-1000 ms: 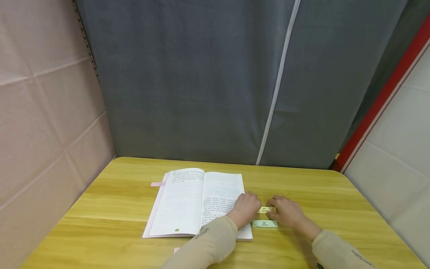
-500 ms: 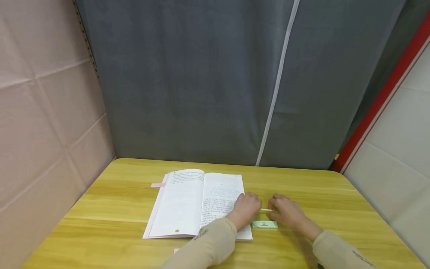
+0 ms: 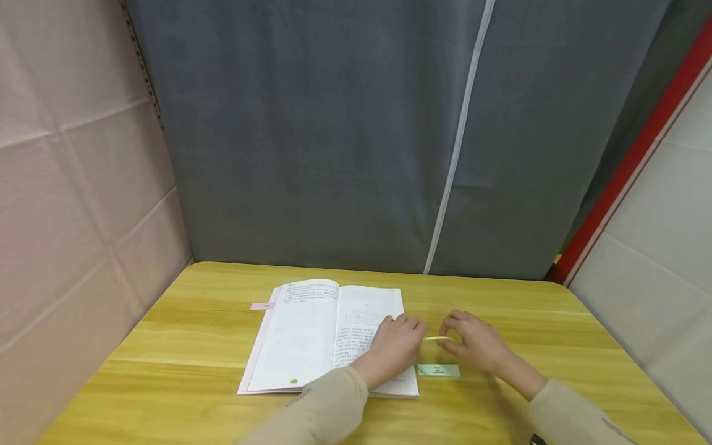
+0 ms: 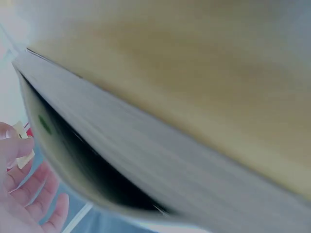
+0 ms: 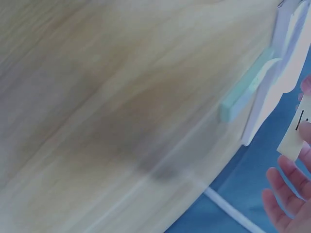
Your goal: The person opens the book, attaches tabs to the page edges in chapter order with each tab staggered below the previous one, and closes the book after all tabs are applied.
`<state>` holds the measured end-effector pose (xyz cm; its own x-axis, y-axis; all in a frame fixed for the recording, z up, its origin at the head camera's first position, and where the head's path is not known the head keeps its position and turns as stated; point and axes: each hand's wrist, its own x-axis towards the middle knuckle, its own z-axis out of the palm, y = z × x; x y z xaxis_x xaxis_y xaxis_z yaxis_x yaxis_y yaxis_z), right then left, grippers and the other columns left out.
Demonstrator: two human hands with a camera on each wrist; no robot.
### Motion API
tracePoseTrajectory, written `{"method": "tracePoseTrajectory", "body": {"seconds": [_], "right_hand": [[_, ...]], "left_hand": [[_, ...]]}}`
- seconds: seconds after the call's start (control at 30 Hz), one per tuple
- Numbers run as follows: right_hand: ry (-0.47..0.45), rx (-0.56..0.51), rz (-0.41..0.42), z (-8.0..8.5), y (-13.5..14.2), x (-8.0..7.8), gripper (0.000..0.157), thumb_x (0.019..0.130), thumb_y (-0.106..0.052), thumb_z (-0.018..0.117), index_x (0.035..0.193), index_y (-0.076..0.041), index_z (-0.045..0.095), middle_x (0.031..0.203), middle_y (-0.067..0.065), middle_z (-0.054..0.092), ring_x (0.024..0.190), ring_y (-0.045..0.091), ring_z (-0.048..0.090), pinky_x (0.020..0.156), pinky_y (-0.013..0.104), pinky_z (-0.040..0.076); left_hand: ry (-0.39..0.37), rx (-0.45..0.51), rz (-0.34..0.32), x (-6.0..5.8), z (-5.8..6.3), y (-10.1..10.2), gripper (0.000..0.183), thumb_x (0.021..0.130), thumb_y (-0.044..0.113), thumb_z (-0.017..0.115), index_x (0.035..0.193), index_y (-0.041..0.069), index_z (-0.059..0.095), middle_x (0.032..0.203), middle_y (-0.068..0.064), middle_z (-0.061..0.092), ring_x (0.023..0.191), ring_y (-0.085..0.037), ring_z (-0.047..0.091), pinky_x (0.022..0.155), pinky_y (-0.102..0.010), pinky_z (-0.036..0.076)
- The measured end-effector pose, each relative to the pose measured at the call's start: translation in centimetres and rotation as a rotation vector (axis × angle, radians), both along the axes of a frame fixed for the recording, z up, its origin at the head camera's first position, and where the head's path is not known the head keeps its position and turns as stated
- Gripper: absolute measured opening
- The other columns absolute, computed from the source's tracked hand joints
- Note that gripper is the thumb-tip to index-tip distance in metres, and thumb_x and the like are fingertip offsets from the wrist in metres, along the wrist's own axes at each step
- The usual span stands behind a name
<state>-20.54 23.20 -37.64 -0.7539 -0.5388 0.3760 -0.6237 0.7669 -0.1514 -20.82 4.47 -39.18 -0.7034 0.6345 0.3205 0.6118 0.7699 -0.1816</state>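
Note:
My left hand (image 3: 394, 347) and right hand (image 3: 479, 343) face each other over the open book's right edge. Between them stretches a thin yellow paper tab (image 3: 436, 338), seen nearly edge-on from the head. The right thumb and forefinger pinch one end of this tab (image 5: 293, 130), which bears black marks, while the other right fingers spread loosely. In the left wrist view, left thumb and forefinger pinch the tab (image 4: 21, 151). The book (image 3: 303, 334) lies with printed pages up. A green tab (image 3: 439, 370) sticks out from its right edge, below the hands.
A pink tab (image 3: 262, 306) juts from the book's left edge. Beneath everything is a wood-grain table (image 3: 183, 346). A grey curtain (image 3: 311, 136) hangs behind, with a pale wall (image 3: 83, 167) at left and a white panel (image 3: 662, 235) at right.
The yellow tab has turned edge-on and risen slightly toward the back between both hands. My left hand and forearm have shifted left; the sleeve now covers the small pink piece near the front.

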Motion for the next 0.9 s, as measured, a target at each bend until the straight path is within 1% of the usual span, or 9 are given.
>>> {"method": "tracePoseTrajectory", "body": {"seconds": [0.13,0.33,0.43,0.57,0.67,0.8,0.9], "right_hand": [[0.009,-0.026,0.056,0.5,-0.9,0.2,0.011,0.075,-0.022,0.069,0.077,-0.021,0.058,0.082,-0.010,0.052,0.070,0.013,0.053,0.052,0.022,0.042],[-0.022,-0.068,0.134,0.9,-2.2,0.6,0.010,0.077,-0.019,0.066,0.079,-0.021,0.057,0.084,-0.011,0.053,0.077,0.013,0.055,0.062,0.028,0.046],[-0.051,-0.094,0.164,1.0,-2.7,0.8,0.009,0.078,-0.018,0.066,0.079,-0.021,0.057,0.086,-0.011,0.053,0.080,0.012,0.054,0.065,0.030,0.047],[-0.109,-0.128,0.206,0.9,-3.0,0.9,0.009,0.079,-0.017,0.064,0.080,-0.021,0.057,0.087,-0.011,0.053,0.082,0.009,0.053,0.068,0.033,0.047],[-0.170,-0.159,0.238,1.0,-3.2,1.0,0.006,0.081,-0.019,0.063,0.081,-0.021,0.057,0.087,-0.012,0.052,0.081,0.010,0.053,0.069,0.034,0.046],[-0.275,-0.199,0.283,1.2,-3.7,1.2,0.005,0.084,-0.023,0.059,0.082,-0.020,0.057,0.087,-0.013,0.052,0.081,0.013,0.053,0.069,0.037,0.045],[-0.319,-0.219,0.322,1.4,-4.2,1.5,0.004,0.085,-0.022,0.058,0.083,-0.019,0.057,0.087,-0.011,0.054,0.082,0.012,0.052,0.068,0.036,0.044]], "left_hand": [[0.063,-0.018,0.003,0.6,0.2,-1.7,0.023,0.079,0.029,0.062,0.099,0.021,0.057,0.088,0.007,0.055,0.073,-0.010,0.049,0.059,-0.024,0.036],[0.206,-0.071,0.008,1.6,0.5,-3.9,0.018,0.079,0.027,0.061,0.094,0.021,0.056,0.082,0.006,0.052,0.072,-0.011,0.047,0.062,-0.026,0.037],[0.278,-0.064,-0.008,1.9,0.5,-4.8,0.017,0.077,0.030,0.063,0.090,0.021,0.056,0.083,0.006,0.052,0.074,-0.012,0.048,0.064,-0.027,0.039],[0.355,-0.021,-0.053,2.4,0.6,-5.8,0.020,0.074,0.035,0.064,0.087,0.021,0.058,0.086,0.006,0.054,0.078,-0.013,0.049,0.067,-0.028,0.039],[0.365,0.013,-0.080,2.9,0.8,-6.5,0.022,0.073,0.037,0.064,0.086,0.020,0.059,0.090,0.006,0.055,0.082,-0.013,0.049,0.070,-0.029,0.040],[0.323,0.046,-0.099,3.6,1.0,-7.6,0.024,0.073,0.040,0.063,0.087,0.021,0.059,0.095,0.006,0.055,0.087,-0.013,0.050,0.074,-0.031,0.040],[0.289,0.071,-0.113,4.1,1.0,-8.3,0.025,0.074,0.041,0.063,0.087,0.021,0.059,0.096,0.006,0.054,0.089,-0.013,0.049,0.075,-0.031,0.039]]}}
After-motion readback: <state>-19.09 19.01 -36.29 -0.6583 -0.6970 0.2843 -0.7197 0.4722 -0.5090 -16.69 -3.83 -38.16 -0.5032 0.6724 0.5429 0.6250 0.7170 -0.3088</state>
